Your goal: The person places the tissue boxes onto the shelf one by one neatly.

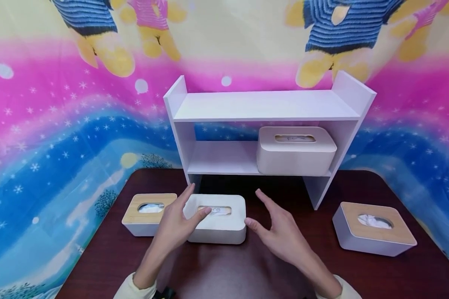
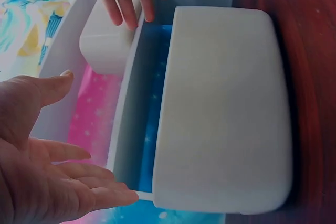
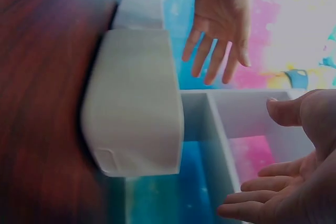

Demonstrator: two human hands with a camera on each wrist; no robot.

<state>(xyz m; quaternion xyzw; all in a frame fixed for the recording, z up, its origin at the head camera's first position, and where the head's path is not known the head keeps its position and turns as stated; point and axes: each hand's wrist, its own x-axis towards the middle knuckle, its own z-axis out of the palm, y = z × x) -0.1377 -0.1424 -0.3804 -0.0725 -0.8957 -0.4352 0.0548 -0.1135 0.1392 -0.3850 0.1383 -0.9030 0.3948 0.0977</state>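
A white tissue box (image 1: 228, 235) with an oval slot stands on the dark table in front of the shelf, between my two hands. My left hand (image 1: 176, 224) is over its left side in the head view, fingers extended and thumb apart. The left wrist view shows this hand (image 2: 63, 182) holding nothing, with the white box (image 2: 220, 108) beside it. To the right of the box hovers my right hand (image 1: 280, 232), fingers stretched forward, its thumb close to the box's corner. In the right wrist view its palm (image 3: 294, 182) is bare, a gap away from the box.
Behind stands a white two-tier shelf (image 1: 265, 106); a larger white tissue box (image 1: 295, 162) sits on its lower tier at the right. Wood-topped tissue boxes stand on the table at left (image 1: 140, 229) and right (image 1: 374, 245). A patterned cloth (image 1: 60, 137) hangs around the table.
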